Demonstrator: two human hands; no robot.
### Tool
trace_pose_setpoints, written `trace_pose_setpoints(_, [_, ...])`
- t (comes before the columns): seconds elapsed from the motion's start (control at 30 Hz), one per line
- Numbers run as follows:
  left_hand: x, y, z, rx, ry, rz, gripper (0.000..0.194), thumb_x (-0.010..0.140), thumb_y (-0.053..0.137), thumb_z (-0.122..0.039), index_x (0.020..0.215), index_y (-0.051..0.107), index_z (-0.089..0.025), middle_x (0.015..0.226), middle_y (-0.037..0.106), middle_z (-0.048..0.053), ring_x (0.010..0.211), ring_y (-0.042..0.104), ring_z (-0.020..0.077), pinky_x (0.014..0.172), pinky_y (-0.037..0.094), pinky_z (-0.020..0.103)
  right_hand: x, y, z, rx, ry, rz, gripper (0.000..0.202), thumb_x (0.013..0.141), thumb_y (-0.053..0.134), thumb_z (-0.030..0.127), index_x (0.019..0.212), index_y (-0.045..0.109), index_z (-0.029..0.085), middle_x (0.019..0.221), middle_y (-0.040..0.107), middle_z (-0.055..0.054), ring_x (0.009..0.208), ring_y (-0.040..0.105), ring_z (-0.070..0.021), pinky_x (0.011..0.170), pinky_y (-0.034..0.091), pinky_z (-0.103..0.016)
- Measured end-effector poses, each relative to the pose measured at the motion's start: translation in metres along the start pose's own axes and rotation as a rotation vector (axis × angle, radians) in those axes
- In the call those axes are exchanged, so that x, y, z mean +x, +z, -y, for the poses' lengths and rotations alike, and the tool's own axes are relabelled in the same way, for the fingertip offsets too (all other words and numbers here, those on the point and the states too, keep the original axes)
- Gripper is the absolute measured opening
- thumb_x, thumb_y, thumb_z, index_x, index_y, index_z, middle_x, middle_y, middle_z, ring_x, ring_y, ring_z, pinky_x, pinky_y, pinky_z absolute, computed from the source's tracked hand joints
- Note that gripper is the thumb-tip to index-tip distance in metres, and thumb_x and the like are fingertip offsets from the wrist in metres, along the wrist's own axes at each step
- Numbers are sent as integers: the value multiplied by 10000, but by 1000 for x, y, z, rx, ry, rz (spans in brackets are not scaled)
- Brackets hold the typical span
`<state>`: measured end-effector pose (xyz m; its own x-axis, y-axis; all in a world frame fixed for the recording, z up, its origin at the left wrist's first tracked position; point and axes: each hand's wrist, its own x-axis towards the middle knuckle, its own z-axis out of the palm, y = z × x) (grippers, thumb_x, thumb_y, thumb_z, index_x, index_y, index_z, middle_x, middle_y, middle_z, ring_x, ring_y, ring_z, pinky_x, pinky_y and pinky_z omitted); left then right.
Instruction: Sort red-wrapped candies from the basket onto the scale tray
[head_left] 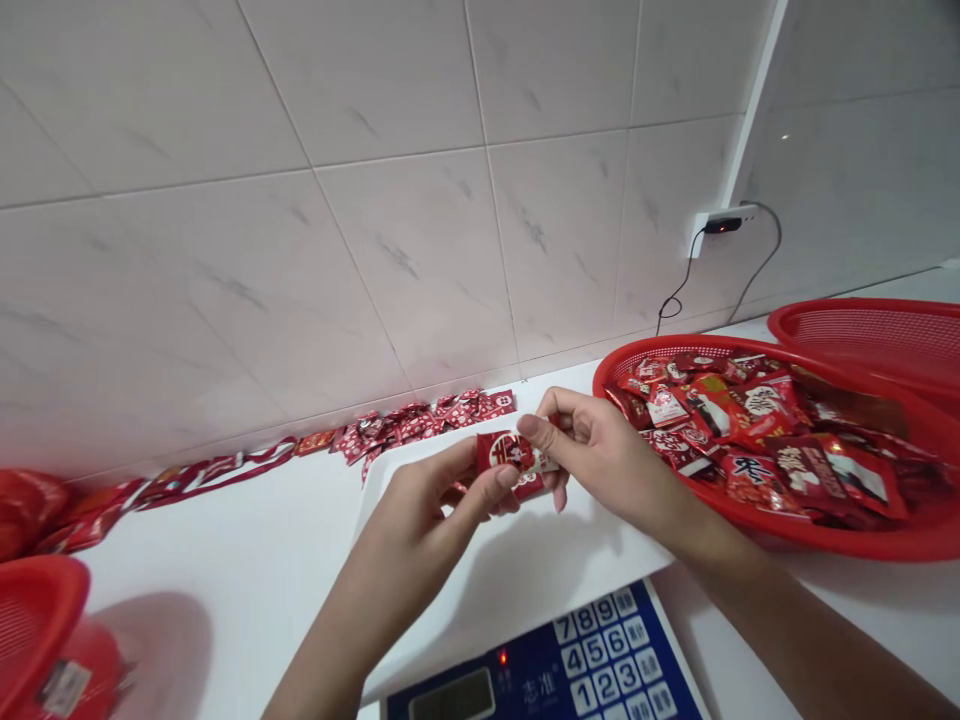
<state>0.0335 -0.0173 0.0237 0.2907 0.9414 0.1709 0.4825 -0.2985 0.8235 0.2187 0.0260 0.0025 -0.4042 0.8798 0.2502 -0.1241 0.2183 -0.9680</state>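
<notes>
Packet pinched between left hand and right hand, fingertips clamped at both ends, above scale, beside basket.

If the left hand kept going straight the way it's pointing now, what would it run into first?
Probably the small red-and-white packet its fingers already pinch together with the right hand; beyond that, likely the round red plastic basket, though depth is unclear.

head-worn view, angled down, close over counter
</notes>
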Motion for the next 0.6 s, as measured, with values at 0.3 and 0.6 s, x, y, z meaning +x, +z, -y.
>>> trace_pose_setpoints(0.3, [5, -5, 9, -34, -10, 32, 352, 968, 598, -491, 797, 670, -193, 781, 700, 41, 769, 653, 185, 658, 498, 263, -4, 1, 6, -94, 60, 87, 312, 908, 755, 409, 793, 552, 201, 564, 581, 65, 460, 464, -52, 410, 357, -146])
trace_pose_setpoints(0.6, [4, -7, 11, -104, 75, -55, 357, 952, 643, -465, 731, 644, -185, 646, 670, 11, 598, 587, 121, 521, 455, 204, -3, -5, 7, 63, 103, 300, 341, 955, 673, 488, 845, 579, 179, 677, 655, 17, 519, 554, -70, 466, 441, -174])
